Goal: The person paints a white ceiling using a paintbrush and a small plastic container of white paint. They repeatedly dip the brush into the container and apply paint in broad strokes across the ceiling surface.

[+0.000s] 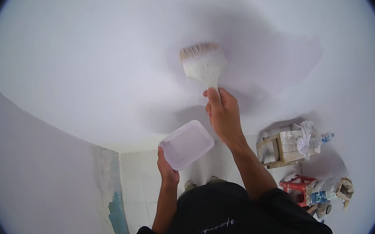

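My right hand (225, 115) is closed round the handle of a wide, flat paintbrush (204, 67). The brush points away from me, with its pale bristles at the wall (100, 67). A damp-looking lilac patch (282, 61) spreads over the wall to the right of the brush. In my left hand (167, 167) is a shallow white tray (195, 123) with rounded corners, gripped by its left edge. Pale lilac paint (188, 143) covers the inside of the tray. The tray is apart from the brush, below and left of it.
At the right stands a paint-spattered wooden stool (287, 148) with a plastic bag (306, 138) and a clear bottle (327, 137). Nearer me is a red plastic stool (298, 190) bearing an open sack (330, 191). The left wall has a peeling teal patch (118, 222). White tiles (135, 186) cover the floor.
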